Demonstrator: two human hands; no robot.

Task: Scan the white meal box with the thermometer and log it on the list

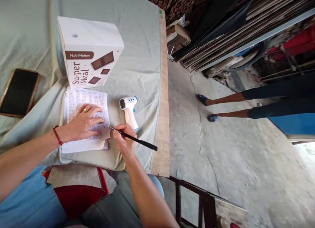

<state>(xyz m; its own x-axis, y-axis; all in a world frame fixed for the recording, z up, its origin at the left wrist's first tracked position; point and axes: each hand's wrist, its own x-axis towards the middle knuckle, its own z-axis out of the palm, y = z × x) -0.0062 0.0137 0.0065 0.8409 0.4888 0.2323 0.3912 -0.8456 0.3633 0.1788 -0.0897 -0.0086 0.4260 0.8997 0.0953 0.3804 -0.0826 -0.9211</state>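
Observation:
My left hand (85, 122) lies flat with spread fingers on a stack of paper sheets (86, 98) covered in handwriting. A ring and a red wrist cord show on that side. In my right hand (124, 139) is a black pen (144, 143), pinched near its tip, which points at the right edge of the top sheet. Whether the tip touches the paper I cannot tell. Just beyond the right hand lies a white and blue infrared thermometer (129, 111). Behind the papers stands a white NutriMotion box (92, 54).
A phone with a dark screen (19, 92) lies at the left on the grey-green tablecloth (140, 34). The table's bare wooden edge (163, 123) runs down the right side. Beyond it, a person's legs (228, 104) stand on the concrete floor. A red chair (76, 196) is below.

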